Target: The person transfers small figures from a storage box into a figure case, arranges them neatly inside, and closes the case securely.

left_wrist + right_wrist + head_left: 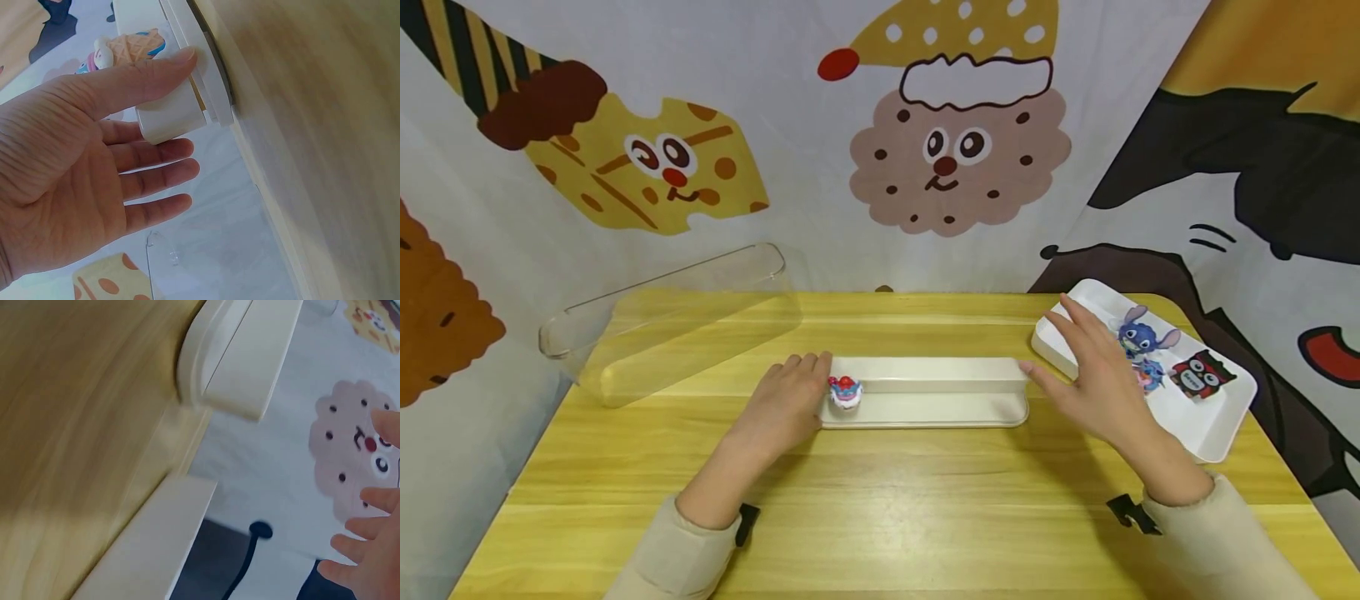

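A long cream stepped display base lies on the table in the head view. My left hand is at its left end, thumb on the front edge and fingers at the back. The left wrist view shows that left hand pinching the end of the base, with the other fingers extended. A small waffle-cone figurine stands on the lower step beside the thumb; from above, the figurine looks red, blue and white. My right hand, fingers spread and holding nothing, hovers between the base and a white tray.
Inside the tray are a blue big-eared figure, a smaller blue and pink figure and a red and black owl figure. A clear plastic cover leans at the back left. Behind the wooden table hangs a cartoon-print cloth.
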`<state>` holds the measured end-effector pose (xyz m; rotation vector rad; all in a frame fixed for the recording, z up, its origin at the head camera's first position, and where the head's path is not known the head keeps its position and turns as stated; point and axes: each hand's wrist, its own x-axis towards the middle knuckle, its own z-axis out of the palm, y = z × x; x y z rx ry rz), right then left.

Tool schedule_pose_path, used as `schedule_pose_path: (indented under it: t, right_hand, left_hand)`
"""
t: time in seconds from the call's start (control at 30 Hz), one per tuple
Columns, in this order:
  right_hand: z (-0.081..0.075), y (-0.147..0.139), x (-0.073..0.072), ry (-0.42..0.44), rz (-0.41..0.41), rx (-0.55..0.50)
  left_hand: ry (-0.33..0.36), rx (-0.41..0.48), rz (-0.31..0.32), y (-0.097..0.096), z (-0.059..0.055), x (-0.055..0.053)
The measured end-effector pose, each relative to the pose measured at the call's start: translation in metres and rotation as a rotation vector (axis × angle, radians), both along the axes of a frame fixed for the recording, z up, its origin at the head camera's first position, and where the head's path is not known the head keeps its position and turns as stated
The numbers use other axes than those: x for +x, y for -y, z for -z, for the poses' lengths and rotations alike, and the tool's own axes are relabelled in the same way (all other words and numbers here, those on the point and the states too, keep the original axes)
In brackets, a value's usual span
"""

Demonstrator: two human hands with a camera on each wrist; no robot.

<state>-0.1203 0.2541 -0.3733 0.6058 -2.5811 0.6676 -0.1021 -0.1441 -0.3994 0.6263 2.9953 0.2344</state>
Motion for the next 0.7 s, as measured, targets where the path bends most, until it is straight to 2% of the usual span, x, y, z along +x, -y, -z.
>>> schedule_pose_path:
  t: [0.17,0.43,0.57,0.7]
  right_hand:
    - [-0.001,-0.025,0.000,0.048,0.105,0.037]
    - [0.001,-0.059,-0.001,0.203,0.303,0.120]
    - [0.003,-0.076,-0.004,0.225,0.353,0.141]
    - [0.005,-0.092,-0.004,0.304,0.376,0.130]
  left_hand:
    - [0.000,0.007,0.006,0.001,0.000,-0.002]
    - [0.018,0.013,0.009,0.002,-0.002,-0.004]
    - [0.009,0.011,0.016,0.003,-0.002,-0.005]
    - [0.007,0.002,0.015,0.004,-0.003,-0.007]
